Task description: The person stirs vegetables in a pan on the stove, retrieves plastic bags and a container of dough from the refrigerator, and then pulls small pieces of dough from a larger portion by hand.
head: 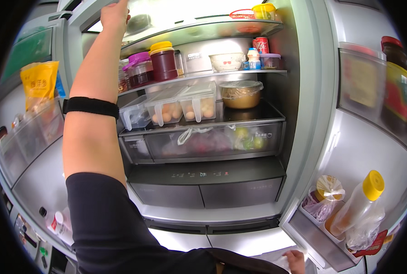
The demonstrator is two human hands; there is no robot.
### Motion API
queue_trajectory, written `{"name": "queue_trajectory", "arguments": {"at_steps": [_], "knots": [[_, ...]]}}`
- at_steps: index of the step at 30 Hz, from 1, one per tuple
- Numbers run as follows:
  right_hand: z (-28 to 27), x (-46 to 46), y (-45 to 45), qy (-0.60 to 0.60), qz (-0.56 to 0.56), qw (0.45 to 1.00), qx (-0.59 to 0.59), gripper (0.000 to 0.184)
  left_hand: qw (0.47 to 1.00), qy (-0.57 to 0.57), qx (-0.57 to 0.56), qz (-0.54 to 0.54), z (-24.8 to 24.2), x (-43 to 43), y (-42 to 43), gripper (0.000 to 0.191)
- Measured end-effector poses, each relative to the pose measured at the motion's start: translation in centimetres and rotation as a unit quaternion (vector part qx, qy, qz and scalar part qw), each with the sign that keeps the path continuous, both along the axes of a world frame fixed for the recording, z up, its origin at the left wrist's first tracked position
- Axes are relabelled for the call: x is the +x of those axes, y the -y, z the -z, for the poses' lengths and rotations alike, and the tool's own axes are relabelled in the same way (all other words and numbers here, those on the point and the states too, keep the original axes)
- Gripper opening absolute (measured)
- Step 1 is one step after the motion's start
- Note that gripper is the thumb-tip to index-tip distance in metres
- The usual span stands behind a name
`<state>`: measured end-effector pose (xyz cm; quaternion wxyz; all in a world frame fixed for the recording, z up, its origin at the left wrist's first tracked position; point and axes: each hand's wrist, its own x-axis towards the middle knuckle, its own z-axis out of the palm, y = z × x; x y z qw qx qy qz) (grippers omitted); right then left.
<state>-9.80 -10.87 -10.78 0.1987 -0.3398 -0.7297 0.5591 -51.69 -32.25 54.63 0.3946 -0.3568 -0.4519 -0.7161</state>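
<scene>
My left hand [115, 15] is raised at the top edge, its fingers curled at a blurred clear plastic bag [138, 21] with something dark inside, by the fridge's top shelf [203, 33]. The fingertips are partly cut off by the frame. At the bottom right, my right hand [295, 262] has its fingers closed on a thin translucent plastic bag [279, 259]. In the open fridge, jars with purple [139, 57] and yellow [161, 46] lids, a white bowl [226, 61], clear bins of eggs [199, 102] and a film-covered metal pot [240, 96] stand on the shelves.
The left door's rack [29, 128] holds a yellow pouch [40, 82]. On the right door, a lower bin [321, 239] holds a yellow-capped bottle [357, 205] and bagged items. A closed produce drawer [212, 142] lies under the egg bins.
</scene>
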Motion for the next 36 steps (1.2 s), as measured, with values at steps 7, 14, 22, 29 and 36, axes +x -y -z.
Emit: {"name": "queue_trajectory", "arguments": {"at_steps": [7,14,22,29,36], "knots": [[5.3,7.5,4.2,0.025,0.092,0.995,0.016,0.029,0.953,-0.006,-0.171,-0.249,-1.6,-11.0,-4.4,0.068],[6.8,24.4,7.2,0.166,0.379,0.904,-0.11,0.031,0.916,0.019,-0.159,-0.367,4.5,-12.4,-6.5,0.074],[19.1,36.1,-6.6,-0.232,0.502,0.828,-0.099,0.062,0.932,0.036,-0.126,-0.337,16.9,-6.0,2.9,0.06],[10.7,34.0,-2.5,-0.101,0.459,0.879,-0.082,0.064,0.994,0.059,-0.09,0.023,31.3,13.3,13.0,0.051],[8.1,36.3,4.0,-0.047,0.385,0.918,-0.079,0.066,0.879,-0.271,-0.08,-0.385,38.8,24.8,32.7,0.041]]}}
